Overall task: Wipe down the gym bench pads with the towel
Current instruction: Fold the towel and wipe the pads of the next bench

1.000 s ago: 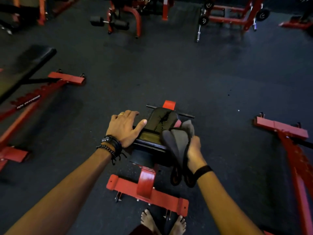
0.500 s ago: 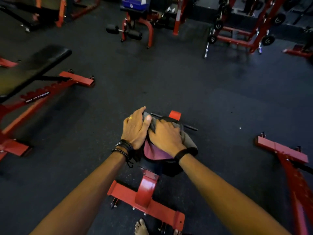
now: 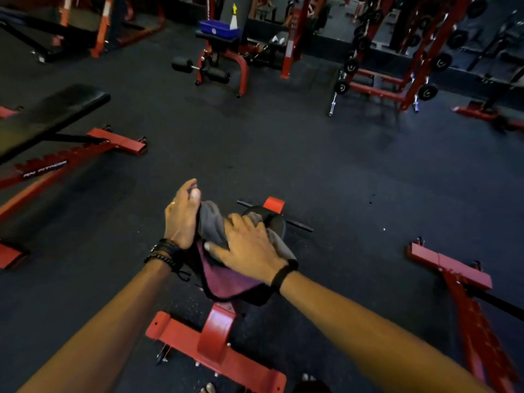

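Observation:
A small black bench pad [image 3: 272, 222] on a red frame [image 3: 215, 344] stands right below me. A towel [image 3: 224, 276], grey on one side and maroon on the other, is spread over most of the pad. My right hand [image 3: 246, 248] lies flat on the towel with fingers spread, pressing it onto the pad. My left hand [image 3: 181, 214] is at the pad's left edge, thumb against the towel's grey fold, palm turned inward. Only the pad's far end shows past the towel.
A long black bench [image 3: 48, 120] on a red frame stands at the left. Another red frame [image 3: 465, 282] runs along the right. Farther back are a red leg machine [image 3: 218, 63], a weight rack [image 3: 397, 78] and a blue box [image 3: 218, 28]. Dark rubber floor lies between.
The towel went from hanging in my right hand beside the pad to lying spread over it. My right hand came down flat on it; my left hand turned edgewise against the towel.

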